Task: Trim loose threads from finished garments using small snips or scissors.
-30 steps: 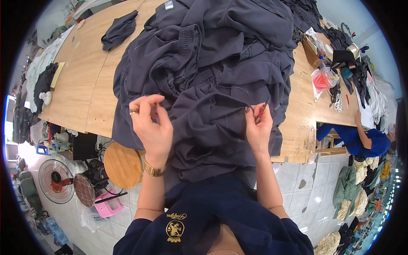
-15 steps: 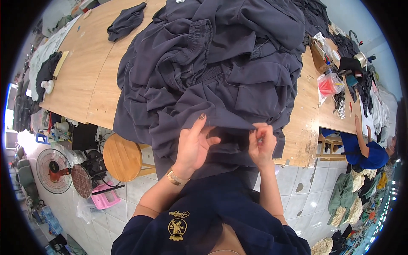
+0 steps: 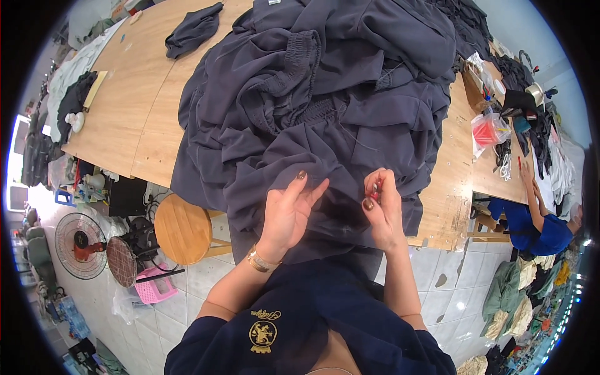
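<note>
A big heap of dark grey garments (image 3: 325,94) covers the wooden table (image 3: 137,119) and hangs over its near edge. My left hand (image 3: 284,212) lies under a thin fold of the grey fabric (image 3: 300,162), fingers spread and lifting it. My right hand (image 3: 382,209) pinches a small red tool (image 3: 374,187) against the cloth's edge, close to the left hand. A gold bracelet is on my left wrist.
A round wooden stool (image 3: 182,228) stands below the table's left side. A floor fan (image 3: 80,245) and a pink basket (image 3: 153,289) sit on the tiled floor. Another person in blue (image 3: 537,222) works at the right. A separate dark garment (image 3: 194,28) lies far left on the table.
My hands have come closer together over the cloth's edge. The left hand has opened flat under the fabric, and the right now pinches a red tool.
</note>
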A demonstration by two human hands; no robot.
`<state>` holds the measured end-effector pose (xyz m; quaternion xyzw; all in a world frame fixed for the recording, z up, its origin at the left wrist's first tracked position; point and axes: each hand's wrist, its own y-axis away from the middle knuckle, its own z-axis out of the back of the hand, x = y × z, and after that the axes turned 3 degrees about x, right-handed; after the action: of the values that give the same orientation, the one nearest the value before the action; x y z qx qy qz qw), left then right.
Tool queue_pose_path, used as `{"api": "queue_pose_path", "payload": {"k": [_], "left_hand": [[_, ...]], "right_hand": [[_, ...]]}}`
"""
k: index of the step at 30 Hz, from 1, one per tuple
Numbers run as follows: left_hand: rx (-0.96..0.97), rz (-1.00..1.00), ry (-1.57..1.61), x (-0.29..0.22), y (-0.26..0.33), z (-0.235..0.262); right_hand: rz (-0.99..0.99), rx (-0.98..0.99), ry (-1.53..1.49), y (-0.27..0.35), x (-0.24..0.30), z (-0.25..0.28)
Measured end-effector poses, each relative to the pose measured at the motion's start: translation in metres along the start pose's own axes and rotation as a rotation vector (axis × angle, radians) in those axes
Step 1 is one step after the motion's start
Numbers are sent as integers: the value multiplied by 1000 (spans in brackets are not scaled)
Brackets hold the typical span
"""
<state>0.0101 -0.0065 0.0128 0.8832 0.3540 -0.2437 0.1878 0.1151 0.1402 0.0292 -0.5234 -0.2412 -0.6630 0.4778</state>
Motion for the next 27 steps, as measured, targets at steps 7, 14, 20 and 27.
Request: {"api": "queue_pose_path", "payload": {"k": [7, 14, 20, 27], "left_hand": [[30, 6, -8, -1, 1, 1], [-17, -35, 9, 5, -2, 6], [16, -54, -81, 10, -2, 9], [61, -74, -96, 13, 0, 12]], "right_hand": [[257, -35, 614, -13, 7, -14], [320, -16, 781, -11, 1, -15], [342, -3, 870, -10, -1, -15], [348, 1, 879, -11, -1, -16]]}}
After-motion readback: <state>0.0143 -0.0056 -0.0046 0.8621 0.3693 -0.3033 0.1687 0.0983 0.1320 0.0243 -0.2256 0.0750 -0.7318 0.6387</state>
